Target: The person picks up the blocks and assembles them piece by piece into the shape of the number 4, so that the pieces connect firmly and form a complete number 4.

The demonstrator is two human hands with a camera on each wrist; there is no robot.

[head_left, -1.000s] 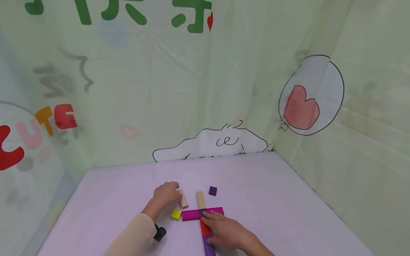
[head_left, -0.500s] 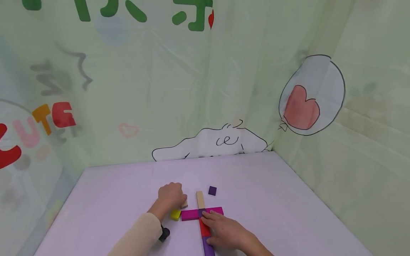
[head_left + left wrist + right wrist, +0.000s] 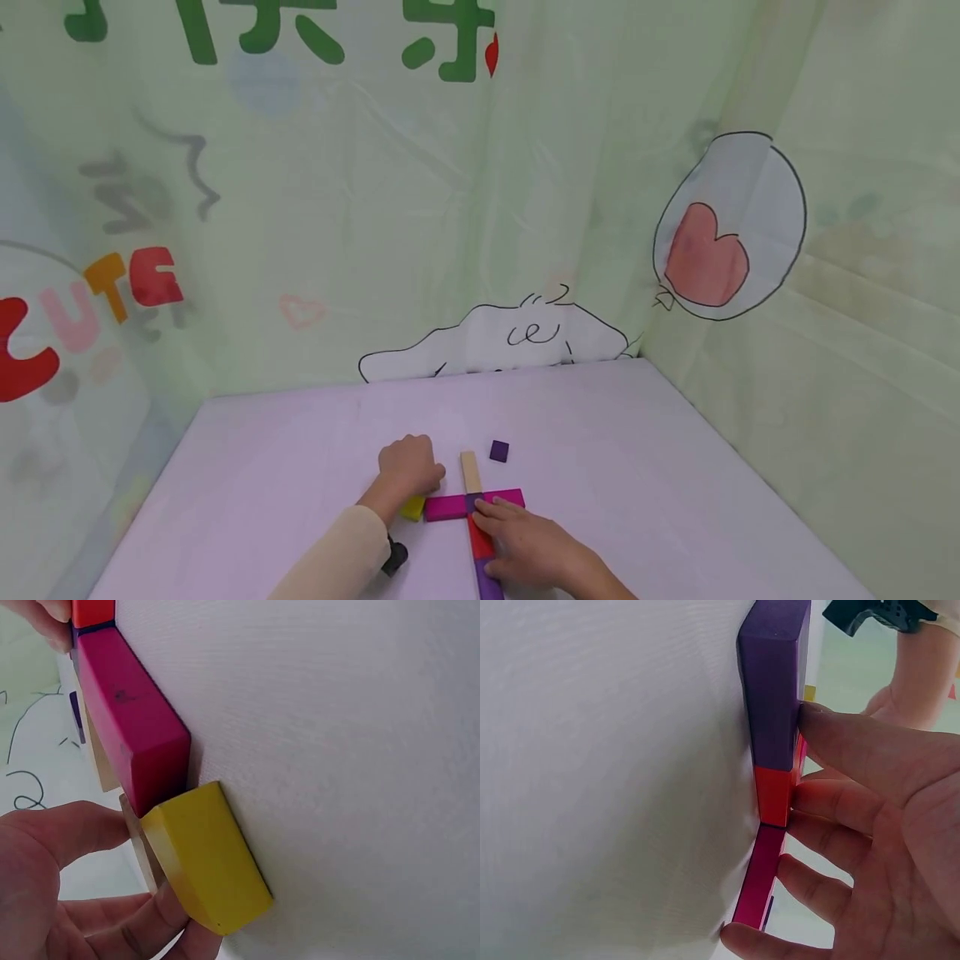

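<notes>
In the head view my left hand [image 3: 408, 467] reaches over a plain wooden block. Its thumb and fingers pinch that wooden block [image 3: 144, 847] in the left wrist view, behind a yellow block [image 3: 214, 862]. My right hand [image 3: 528, 542] rests along a row of joined blocks, its fingers fairly straight against the red block [image 3: 773, 796] and the purple block [image 3: 771, 697]. A magenta block [image 3: 446, 507] lies left of the small purple cube at the crossing, another magenta block [image 3: 506, 497] to its right. Beyond the crossing a second wooden block [image 3: 470, 472] points away.
A loose dark purple cube [image 3: 498, 451] lies right of the far wooden block. The pale table [image 3: 637, 467] meets fabric walls with printed drawings at its back and sides. A black wrist device [image 3: 394, 557] sits at my left sleeve [image 3: 337, 554].
My left hand moves right and closes its grip on the loose wooden block, now covered by the hand in the head view. The right hand stays in place on the row.
</notes>
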